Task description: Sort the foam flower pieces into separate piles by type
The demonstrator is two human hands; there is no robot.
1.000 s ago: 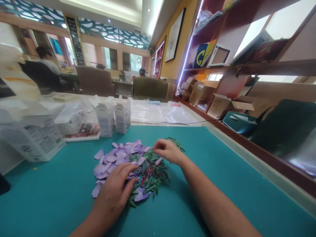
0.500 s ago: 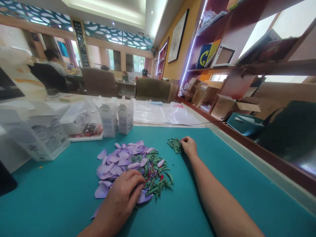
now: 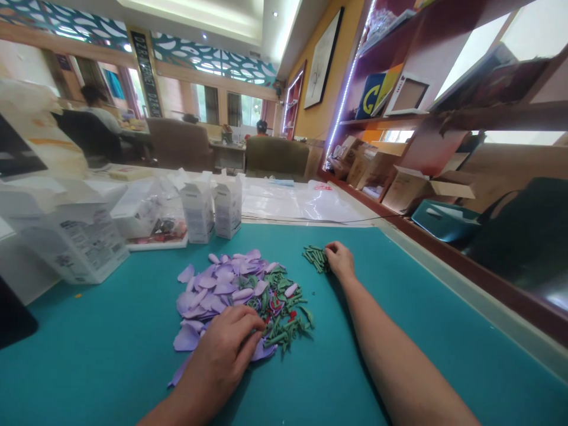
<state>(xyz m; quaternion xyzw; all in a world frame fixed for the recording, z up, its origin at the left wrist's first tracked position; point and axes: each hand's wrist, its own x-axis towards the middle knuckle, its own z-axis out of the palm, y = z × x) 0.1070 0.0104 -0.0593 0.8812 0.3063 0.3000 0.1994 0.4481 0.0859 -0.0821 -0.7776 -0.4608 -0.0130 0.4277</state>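
A heap of lilac petal-shaped pieces is lying in the middle of the teal tabletop, and tangled green pieces are mixing into its right side, with red bits showing among them. The person's left hand is resting over the near edge of the heap, fingers curving and thumb coming close to them; I can't tell whether it is pinching anything. Farther off to the right, a small pile of green sticks is lying apart from the heap. The right hand is touching that pile's right edge, its fingertips drawing together, though whether a stick is between them I can't see.

Beyond the heap, two slim white cartons are standing side by side with their flaps up, and a larger open box is standing to their left. Across the room, someone is sitting in a dark chair.
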